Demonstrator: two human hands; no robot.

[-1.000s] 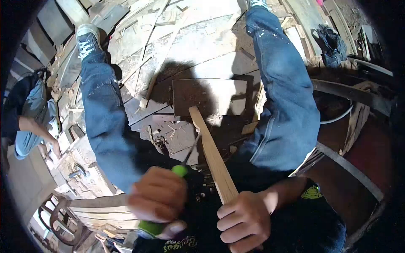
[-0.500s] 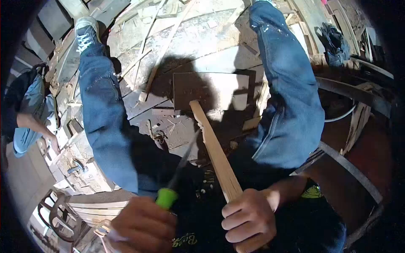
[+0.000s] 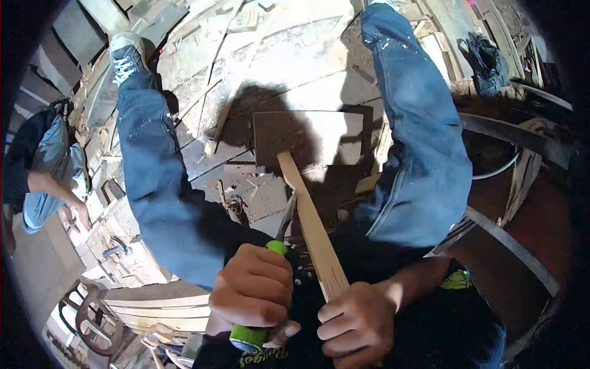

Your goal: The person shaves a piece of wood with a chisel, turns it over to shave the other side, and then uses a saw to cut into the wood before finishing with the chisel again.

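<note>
While my left hand (image 3: 252, 289) fists tight on the green-handled knife (image 3: 277, 247), blade against the wooden stick (image 3: 310, 227) between my knees, my right hand (image 3: 359, 323) is clamped round the stick's near end.

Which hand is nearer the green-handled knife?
Left. The left hand is wrapped around the green-handled knife; the right hand sits apart to its side, gripping the wooden slat.

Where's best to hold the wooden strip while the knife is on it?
The near end, wrapped from the right, as the right hand does: the wooden strip is long, narrow and slants away, and the knife in the left hand lies along its left edge.
</note>
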